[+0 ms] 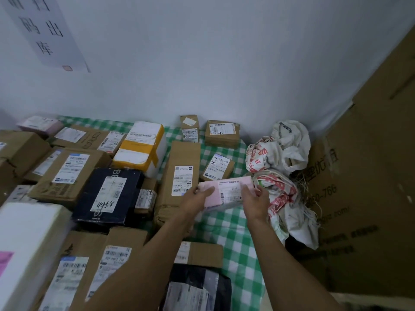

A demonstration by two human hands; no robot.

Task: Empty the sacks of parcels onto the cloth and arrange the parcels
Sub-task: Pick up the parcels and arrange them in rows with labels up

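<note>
Far left, a paper sign (45, 30) hangs on the wall. Below it, brown boxes (67, 173) crowd the left of the green checked cloth (226, 223), with a white box (27, 243) near left, a black box (107, 196) mid-way and a yellow-taped parcel (141, 149) beyond it. A long box (179, 180) lies right of these. The left hand (197, 198) grips the left end of a pink parcel (224, 191), fingers curled over its edge; the right hand (256, 203) grasps its right end. The parcel is over bare cloth, between the long box and the crumpled sacks (280, 167), which are heaped against cardboard (370, 198) at the right
</note>
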